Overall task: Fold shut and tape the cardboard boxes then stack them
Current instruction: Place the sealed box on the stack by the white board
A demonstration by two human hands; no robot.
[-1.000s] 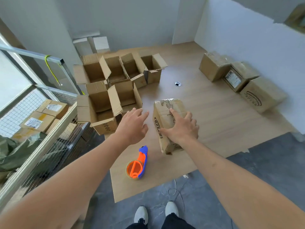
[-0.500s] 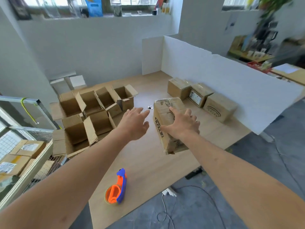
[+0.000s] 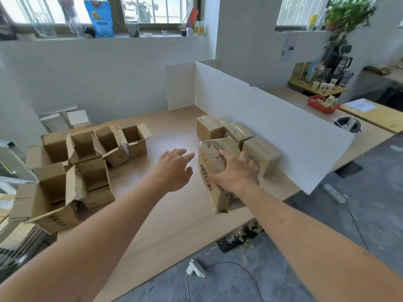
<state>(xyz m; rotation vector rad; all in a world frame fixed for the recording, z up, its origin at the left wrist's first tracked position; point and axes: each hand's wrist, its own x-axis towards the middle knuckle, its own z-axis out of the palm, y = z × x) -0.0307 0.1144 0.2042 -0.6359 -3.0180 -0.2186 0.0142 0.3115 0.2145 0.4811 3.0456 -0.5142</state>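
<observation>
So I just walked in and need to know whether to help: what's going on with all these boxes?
A person is closing up cardboard boxes at a wooden table. Their right hand grips a taped box, held off the table near three taped boxes that sit in a row along the white partition. The left hand hovers open beside it, holding nothing. A cluster of open boxes on the left side of the table is not yet folded shut.
</observation>
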